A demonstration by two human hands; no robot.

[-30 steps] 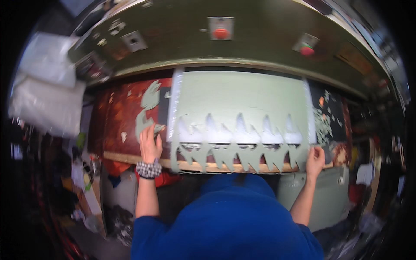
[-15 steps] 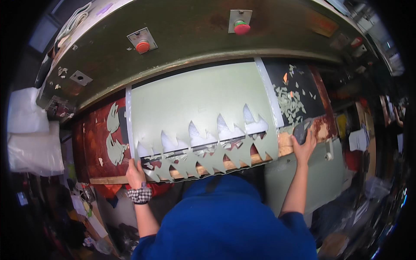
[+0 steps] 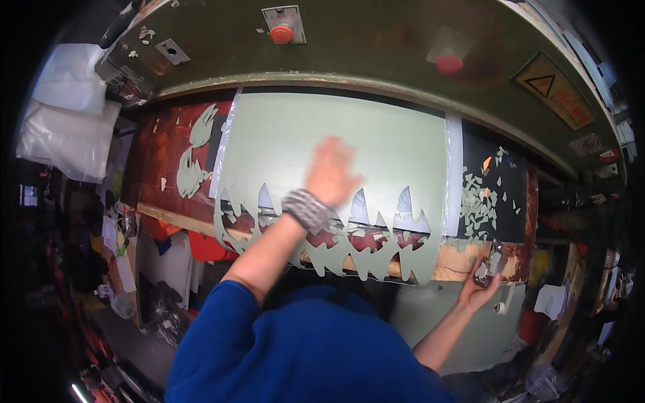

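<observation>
Pressing flat, fingers spread, the left hand lies on the green sheet. Right hand grips a small shiny object at the bench edge.

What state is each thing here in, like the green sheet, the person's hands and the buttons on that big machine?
Pale green sheet: flat on the machine bed, near edge cut into jagged shapes with holes.
Left hand: open, blurred, over the sheet.
Right hand: at the bed's front edge, on a small shiny thing; grip unclear.
Green scraps: loose, scattered on the dark board.
Red button: on the machine front; pressed or not, cannot tell.
</observation>
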